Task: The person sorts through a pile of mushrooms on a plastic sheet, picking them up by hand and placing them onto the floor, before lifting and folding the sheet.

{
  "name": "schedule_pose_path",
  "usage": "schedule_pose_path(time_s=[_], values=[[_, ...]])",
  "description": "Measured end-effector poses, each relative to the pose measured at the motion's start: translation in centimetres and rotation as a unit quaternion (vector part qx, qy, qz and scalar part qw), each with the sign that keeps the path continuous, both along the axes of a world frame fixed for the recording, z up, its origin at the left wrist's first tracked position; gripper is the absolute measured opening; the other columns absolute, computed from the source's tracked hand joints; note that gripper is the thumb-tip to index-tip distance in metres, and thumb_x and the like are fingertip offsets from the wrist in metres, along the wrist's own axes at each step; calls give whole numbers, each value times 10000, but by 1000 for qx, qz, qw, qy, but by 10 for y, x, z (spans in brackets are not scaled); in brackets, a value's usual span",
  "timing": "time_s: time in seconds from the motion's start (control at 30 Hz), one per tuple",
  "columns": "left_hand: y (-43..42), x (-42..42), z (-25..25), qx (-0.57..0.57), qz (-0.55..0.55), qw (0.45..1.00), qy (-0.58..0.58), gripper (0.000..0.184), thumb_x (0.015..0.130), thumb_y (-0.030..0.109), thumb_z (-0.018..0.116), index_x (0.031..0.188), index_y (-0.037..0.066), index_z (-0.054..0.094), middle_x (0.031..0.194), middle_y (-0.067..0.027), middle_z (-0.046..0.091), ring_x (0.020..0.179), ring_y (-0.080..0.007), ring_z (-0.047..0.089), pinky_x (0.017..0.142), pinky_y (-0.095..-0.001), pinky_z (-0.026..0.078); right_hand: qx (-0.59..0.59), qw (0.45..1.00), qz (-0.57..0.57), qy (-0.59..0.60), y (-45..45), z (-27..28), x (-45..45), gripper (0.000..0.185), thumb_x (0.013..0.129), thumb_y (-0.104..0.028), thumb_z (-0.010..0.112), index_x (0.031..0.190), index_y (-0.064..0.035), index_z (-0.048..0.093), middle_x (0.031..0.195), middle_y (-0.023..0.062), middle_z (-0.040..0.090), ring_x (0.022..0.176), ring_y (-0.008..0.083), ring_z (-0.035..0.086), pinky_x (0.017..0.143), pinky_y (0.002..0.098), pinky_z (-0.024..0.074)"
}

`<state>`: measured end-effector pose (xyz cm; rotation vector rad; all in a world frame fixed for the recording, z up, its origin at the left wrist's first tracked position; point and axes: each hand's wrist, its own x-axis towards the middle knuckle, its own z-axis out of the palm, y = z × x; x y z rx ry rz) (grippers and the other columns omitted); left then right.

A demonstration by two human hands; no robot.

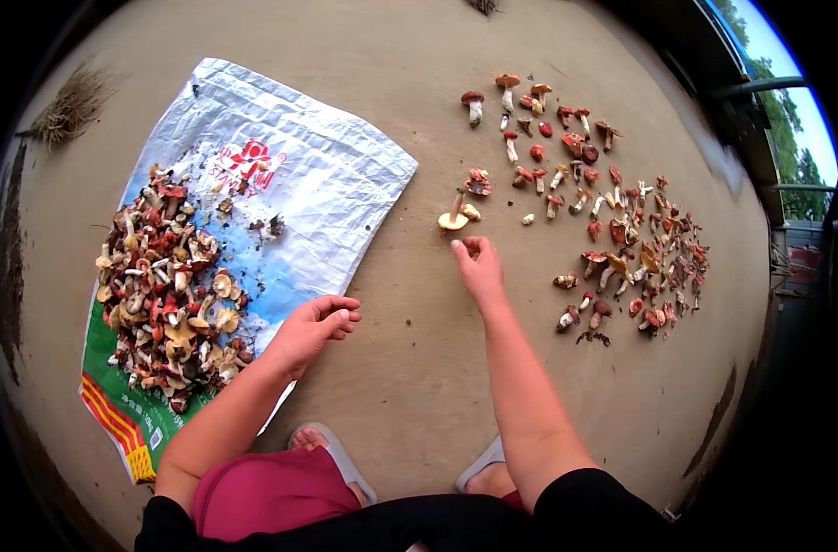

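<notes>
Just beyond the right hand (pixel 479 267), whose thumb and bent fingers stand slightly apart with nothing visible between them, a mushroom with pale yellow gills (pixel 453 222) rests stem-up on the tan ground (pixel 410 386); the left hand (pixel 313 329) hangs loosely curled by the right edge of the printed sack (pixel 318 147), its grip too hidden to tell. The work looks partway along: many mostly red-capped mushrooms (pixel 624 232) already lie scattered at the right, while a large mushroom heap (pixel 166 285) remains piled on the sack at the left.
</notes>
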<state>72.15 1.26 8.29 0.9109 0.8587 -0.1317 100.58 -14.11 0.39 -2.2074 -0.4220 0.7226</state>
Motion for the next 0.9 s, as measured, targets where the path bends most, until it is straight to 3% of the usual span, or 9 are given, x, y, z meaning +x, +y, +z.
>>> schedule_pose_path(time_s=[0.07,0.2,0.3,0.37,0.57,0.63,0.73,0.83,0.9], values=[[2,-12,-1,17,3,1000,-2,303,966,175,574,1223,15,596,1077,-64,649,912,-115,589,852,-277,483,-47,994,-26,-95,8,-1,-8,295,942,-285,592,1044,-8,594,997,179,627,907,318,617,833,407,487],[7,-33,1,42,21,999,3,289,971,168,561,1212,15,604,1044,-51,650,904,-111,587,841,-276,480,-47,975,-56,-209,34,23,-7,227,921,-202,587,1092,-52,600,1054,149,615,976,324,596,846,415,483],[12,-43,3,66,29,997,11,286,969,163,560,1209,13,604,1044,-51,649,896,-112,588,833,-277,480,19,926,56,-372,63,32,29,231,870,-122,591,1093,-120,648,1093,112,597,1046,311,571,877,405,482],[15,-47,8,78,33,996,14,283,968,160,562,1204,9,605,1036,-53,648,890,-113,588,827,-276,481,-62,856,280,-430,85,34,52,260,828,-93,599,1055,-171,698,1104,79,586,1096,269,549,893,375,486],[25,-53,10,81,56,995,28,272,962,158,577,1193,18,612,1020,-55,649,884,-112,593,811,-272,482,-229,711,530,-402,114,48,79,228,818,-143,629,1026,-175,715,1139,60,563,1148,229,517,903,334,488],[30,-60,8,93,66,993,24,272,958,146,575,1186,3,616,1030,-69,656,878,-116,595,787,-261,481,-184,777,485,-356,98,54,76,203,805,-133,649,998,-158,707,1099,60,607,1102,245,556,899,343,494],[43,-75,0,171,92,980,35,262,960,140,566,1179,8,621,1018,-65,657,871,-114,596,784,-260,476,72,962,73,-252,42,29,94,153,796,-119,675,946,-95,677,980,60,671,886,249,640,795,353,528],[57,-101,-1,243,149,956,67,229,968,122,558,1154,11,632,993,-46,660,844,-97,581,779,-242,469,83,957,-269,-72,-31,-2,133,202,841,-143,669,1039,-108,652,916,30,659,717,194,639,593,353,532],[64,-127,-3,294,200,931,77,222,975,95,545,1158,3,630,985,-27,657,816,-78,563,758,-221,465,64,937,-342,41,-58,-24,159,275,873,-107,642,1142,-148,604,837,7,605,632,152,581,493,332,487]])
